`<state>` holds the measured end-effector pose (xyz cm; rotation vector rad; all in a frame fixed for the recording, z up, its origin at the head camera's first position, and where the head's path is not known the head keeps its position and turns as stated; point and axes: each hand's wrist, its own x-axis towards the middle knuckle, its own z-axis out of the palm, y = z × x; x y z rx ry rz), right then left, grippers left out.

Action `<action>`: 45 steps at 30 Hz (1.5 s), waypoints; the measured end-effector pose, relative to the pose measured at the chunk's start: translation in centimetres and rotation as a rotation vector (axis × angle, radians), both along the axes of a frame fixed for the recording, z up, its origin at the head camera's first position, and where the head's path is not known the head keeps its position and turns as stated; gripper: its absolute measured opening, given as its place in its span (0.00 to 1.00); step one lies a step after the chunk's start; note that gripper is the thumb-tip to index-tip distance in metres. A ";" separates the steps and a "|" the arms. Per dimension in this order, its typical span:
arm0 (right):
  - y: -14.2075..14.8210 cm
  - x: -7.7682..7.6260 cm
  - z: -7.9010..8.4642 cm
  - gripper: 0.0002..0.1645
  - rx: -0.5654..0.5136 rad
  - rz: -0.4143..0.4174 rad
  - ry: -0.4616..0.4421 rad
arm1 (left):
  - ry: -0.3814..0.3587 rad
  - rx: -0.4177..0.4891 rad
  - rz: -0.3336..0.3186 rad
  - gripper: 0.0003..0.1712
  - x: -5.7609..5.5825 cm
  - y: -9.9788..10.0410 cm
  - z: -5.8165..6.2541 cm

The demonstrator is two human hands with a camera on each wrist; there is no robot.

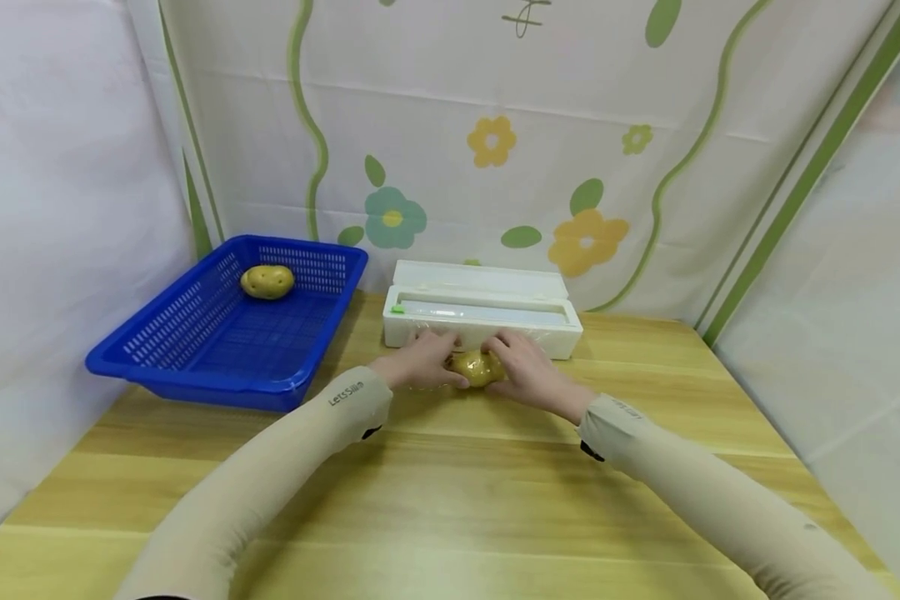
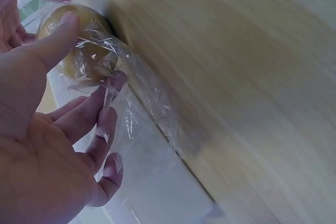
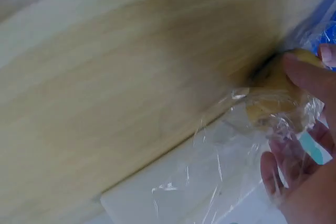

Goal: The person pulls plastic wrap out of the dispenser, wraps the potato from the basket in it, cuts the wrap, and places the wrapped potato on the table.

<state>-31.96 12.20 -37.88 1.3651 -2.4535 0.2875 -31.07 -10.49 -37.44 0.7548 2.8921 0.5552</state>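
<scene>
A yellow potato [image 1: 476, 368], partly covered in clear cling film [image 2: 131, 111], lies on the table between both hands, close in front of a white cling film box [image 1: 401, 333]. My left hand [image 1: 423, 362] holds its left side, with the thumb on the potato and curled fingers in the film. From the right, my right hand [image 1: 528, 371] grips it, thumb on top and fingers bent around the film. Loose film [image 3: 215, 150] stretches from the potato over the box's front. The fingers partly hide the potato.
A blue plastic basket [image 1: 300, 385] stands at the left with another potato [image 1: 267, 282] inside. The box's lid [image 1: 480, 277] is raised, and a green slider [image 1: 397, 309] sits at its left end. A floral cloth [image 1: 435, 125] hangs behind the wooden table [image 1: 457, 500].
</scene>
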 end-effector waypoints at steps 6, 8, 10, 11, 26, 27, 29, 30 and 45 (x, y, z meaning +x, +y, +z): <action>-0.5 -0.2 -0.3 0.34 -0.027 -0.050 -0.005 | 0.040 -0.019 0.010 0.29 0.5 0.1 0.2; -0.6 -0.2 -0.4 0.33 -0.027 -0.061 -0.012 | 0.059 -0.040 0.023 0.30 0.8 0.2 0.2; -0.6 -0.2 -0.5 0.33 -0.026 -0.067 -0.017 | 0.087 -0.070 0.035 0.32 1.1 0.3 0.2; -0.6 -0.2 -0.5 0.33 -0.029 -0.068 -0.021 | 0.102 -0.083 0.040 0.32 1.2 0.4 0.3; -0.3 -0.5 -0.2 0.32 -0.086 -0.093 -0.135 | 0.272 -0.082 0.082 0.25 1.5 1.3 1.5; -0.3 -0.5 -0.2 0.32 -0.089 -0.093 -0.146 | 0.276 -0.082 0.080 0.25 1.5 1.3 1.5; -0.3 -0.5 0.0 0.31 -0.095 -0.094 -0.164 | 0.281 -0.078 0.077 0.24 1.4 1.3 1.5; -0.3 -0.6 0.0 0.31 -0.096 -0.094 -0.169 | 0.285 -0.075 0.077 0.24 1.4 1.3 1.5; -0.1 -1.1 -0.1 0.31 -0.126 -0.110 -0.271 | 0.245 0.053 0.056 0.26 0.2 1.3 1.1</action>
